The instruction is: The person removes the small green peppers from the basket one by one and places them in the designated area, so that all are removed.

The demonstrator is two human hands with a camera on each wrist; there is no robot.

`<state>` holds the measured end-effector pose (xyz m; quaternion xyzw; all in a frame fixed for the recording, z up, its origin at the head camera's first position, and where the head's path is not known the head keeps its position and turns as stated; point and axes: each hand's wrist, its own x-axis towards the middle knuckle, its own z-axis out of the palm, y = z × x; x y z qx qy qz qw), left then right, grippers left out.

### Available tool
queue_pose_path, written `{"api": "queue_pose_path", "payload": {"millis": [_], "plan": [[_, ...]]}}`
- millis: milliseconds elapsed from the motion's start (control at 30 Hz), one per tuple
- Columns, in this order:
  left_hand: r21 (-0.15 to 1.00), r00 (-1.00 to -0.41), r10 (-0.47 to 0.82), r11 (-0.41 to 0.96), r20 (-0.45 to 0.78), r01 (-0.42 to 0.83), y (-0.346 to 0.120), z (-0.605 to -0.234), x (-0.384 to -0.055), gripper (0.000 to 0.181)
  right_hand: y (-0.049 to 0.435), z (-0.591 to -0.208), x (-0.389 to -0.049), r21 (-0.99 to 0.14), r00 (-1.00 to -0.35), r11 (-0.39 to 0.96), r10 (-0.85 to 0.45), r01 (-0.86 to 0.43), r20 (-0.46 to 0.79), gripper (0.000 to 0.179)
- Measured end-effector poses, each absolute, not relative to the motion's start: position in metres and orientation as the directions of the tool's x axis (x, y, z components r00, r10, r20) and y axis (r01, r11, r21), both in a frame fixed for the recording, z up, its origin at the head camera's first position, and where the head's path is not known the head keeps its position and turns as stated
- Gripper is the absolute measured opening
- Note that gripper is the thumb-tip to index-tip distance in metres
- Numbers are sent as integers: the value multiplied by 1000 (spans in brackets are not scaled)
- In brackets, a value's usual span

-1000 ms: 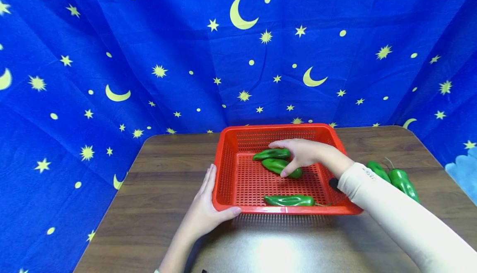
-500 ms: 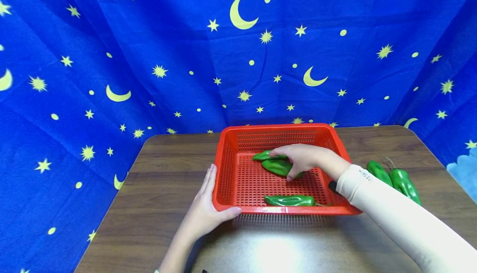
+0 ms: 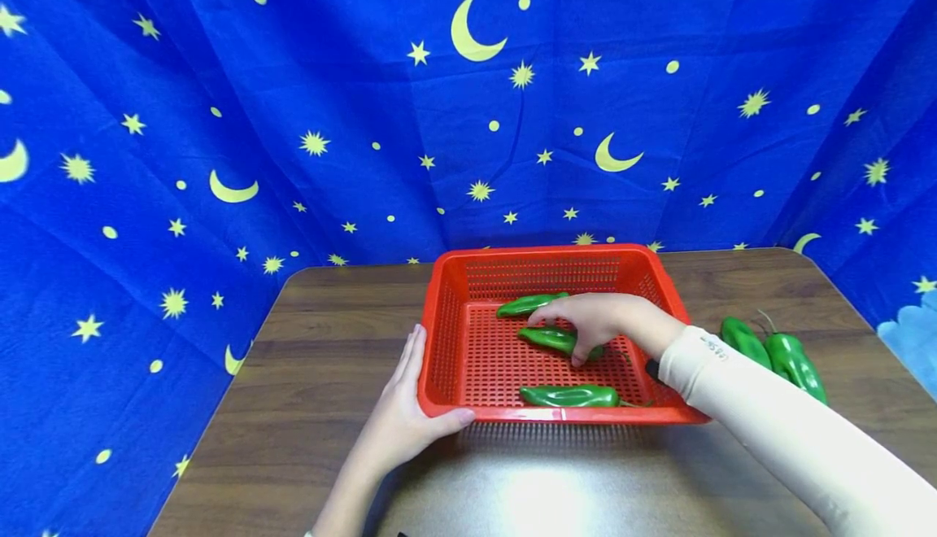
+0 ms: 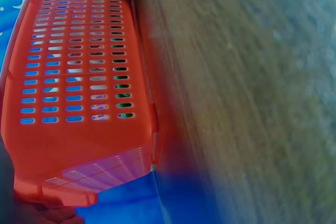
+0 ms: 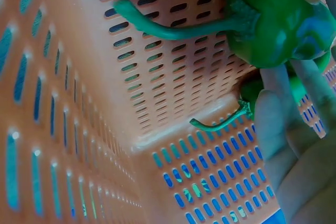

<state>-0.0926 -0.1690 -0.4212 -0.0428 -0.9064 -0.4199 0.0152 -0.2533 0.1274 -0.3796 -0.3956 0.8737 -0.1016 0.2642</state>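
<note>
A red plastic basket (image 3: 498,415) with slotted walls (image 4: 79,142) sits on the table. My left hand (image 3: 401,411) rests at its near left corner, straight fingers along the outer left side and thumb against the front rim. Inside the basket, my right hand (image 3: 591,321) holds a green pepper (image 3: 545,338) between thumb and fingers; in the right wrist view this pepper (image 5: 273,30) shows its long stem beside the hand (image 5: 299,145). Behind it lies a second green pepper (image 3: 521,306), partly covered by the fingers. A third green pepper (image 3: 569,395) lies along the front wall.
To the right of the basket, more green peppers (image 3: 794,362) lie on the wooden table (image 3: 344,317), partly behind my right sleeve (image 3: 776,423). A blue cloth (image 3: 366,73) with stars and moons hangs behind the table and along its sides.
My right hand has shifted slightly toward me, away from the back pepper. The middle pepper has moved with it, widening the gap between the two. The left hand and basket have stayed put.
</note>
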Motion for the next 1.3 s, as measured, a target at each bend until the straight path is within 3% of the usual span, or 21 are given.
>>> {"api": "queue_pose_path", "payload": {"millis": [233,600,967,1167,1300], "plan": [[751,-995,68,653,66,94,-169,-422,-93,129,126,-379,-251,-360,-545,690,-720,-628,-429,81],[754,-996,68,650,65,94,-169,-421,-92,130,124,-377,-243,-331,-555,735,-670,-592,-494,101],[754,-996,61,652,62,86,-169,-421,-92,131,118,-380,-238,-280,-568,724,-676,-630,-470,96],[759,-995,66,644,70,96,-169,-422,-92,129,113,-387,-237,-247,-611,760,-637,-602,-470,98],[762,-995,68,640,78,103,-169,-422,-93,129,111,-392,-237,-265,-600,763,-633,-590,-488,101]]}}
